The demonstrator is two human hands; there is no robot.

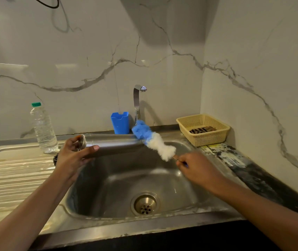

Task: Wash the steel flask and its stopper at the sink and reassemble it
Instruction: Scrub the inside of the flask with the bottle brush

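My left hand [74, 156] grips the steel flask [115, 144] near its base and holds it level above the sink [162, 218], its far end pointing right. My right hand [197, 168] pinches the thin handle of a bottle brush [151, 139] with a blue tip and white bristles. The brush lies outside the flask, slanting across its right end. A small dark object [55, 159], only partly seen behind my left wrist, lies on the drainboard; I cannot tell whether it is the stopper.
A steel tap [137, 100] stands behind the basin, no water running. A blue plastic holder [120, 123] sits beside it. A plastic water bottle [44, 129] stands on the ribbed drainboard [14, 171]. A cream basket [203, 130] sits at the back right.
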